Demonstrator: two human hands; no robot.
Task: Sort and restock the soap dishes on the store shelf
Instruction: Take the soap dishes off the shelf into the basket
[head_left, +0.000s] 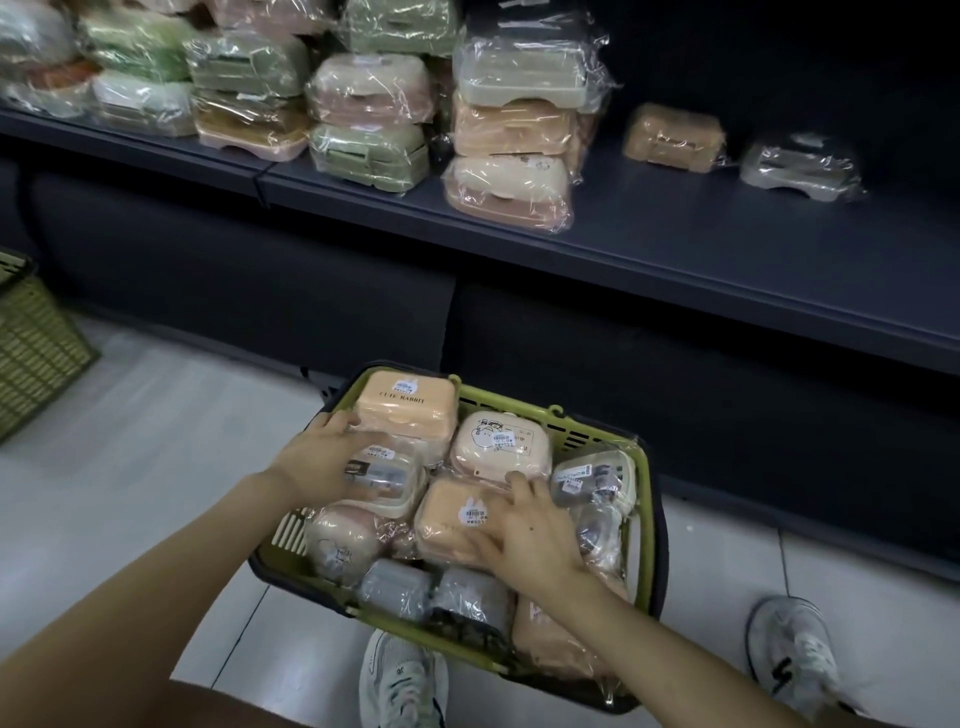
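Head view, looking down on a green slatted plastic basket (643, 496) that stands on the pale tiled floor (156, 415) just in front of a dark blue-grey store shelf (675, 249). The basket is packed with film-wrapped soap dishes. Among them are a peach lidded dish lettered CUTE RABBIT (400, 405) at its far left corner and a cream rounded dish with a cartoon print (498, 441) just right of it. The left hand (317, 457) lies against a clear-lidded cream dish (387, 480) at the basket's left side, fingers extended; whether they close on it cannot be told. The right hand (524, 532) rests on a wrapped peach dish with a barcode sticker (449, 519) near the basket's middle, fingers spread apart and flat, clamped on nothing.

Progress, as judged: the left and middle of the shelf carry stacks of wrapped dishes in green, pink, peach and white, the rightmost a three-high stack (511, 135). Colours are mixed within stacks, so sorting looks incomplete. Further right, only a lone tan dish (672, 137) and a lone grey dish (800, 166) sit near the back. With the basket full, most restocking appears to remain.

Room for moving: the bare right stretch of shelf offers open space. Its front edge lies between basket and stock, so a lifted dish must clear that lip. Dishes in the basket touch one another, leaving little room for fingers beside them. A second green woven basket (31, 332) stands at the far left, well apart.
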